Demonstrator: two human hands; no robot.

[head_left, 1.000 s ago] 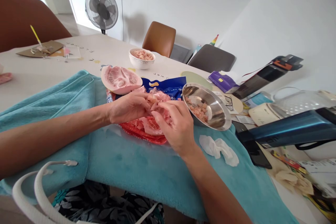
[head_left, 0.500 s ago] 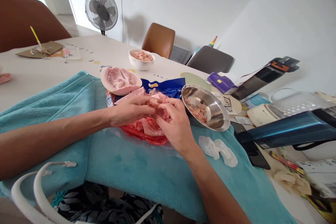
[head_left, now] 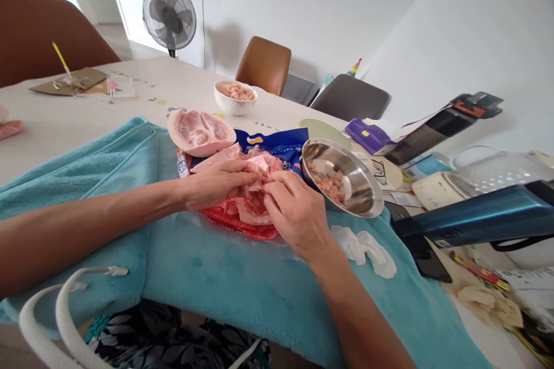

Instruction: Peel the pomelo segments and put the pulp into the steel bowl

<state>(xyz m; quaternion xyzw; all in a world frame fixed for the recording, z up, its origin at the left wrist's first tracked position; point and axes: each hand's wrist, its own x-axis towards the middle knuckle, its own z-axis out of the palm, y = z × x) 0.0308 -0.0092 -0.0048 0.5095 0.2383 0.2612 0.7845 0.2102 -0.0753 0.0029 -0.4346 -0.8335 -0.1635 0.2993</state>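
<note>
Over a heap of pink pomelo membranes and peel (head_left: 246,212), both my hands meet at a small piece of pomelo (head_left: 255,185). My left hand (head_left: 219,183) pinches it from the left, fingers bent over it. My right hand (head_left: 298,207) has its thumb and fingertips closed at the piece's right side; whether a strip of membrane is between them is hard to see. The heap lies on a red and blue plastic bag (head_left: 281,141). Behind it rests a hollow pomelo rind (head_left: 201,134). A steel bowl (head_left: 366,187) with loose pulp stands tilted right of my right hand.
A teal towel (head_left: 194,277) covers the near table. Crumpled tissue (head_left: 376,253) lies beside my right forearm. Farther back is a white bowl (head_left: 234,106) full of pulp. At right are a phone (head_left: 426,253), a blue bottle (head_left: 480,213), a dark bottle (head_left: 437,127) and a purple pack (head_left: 370,135).
My right hand has shifted slightly right and turned, its fingertips now drawn a little away from my left. My left hand lies flatter over the pomelo piece. The view has moved slightly.
</note>
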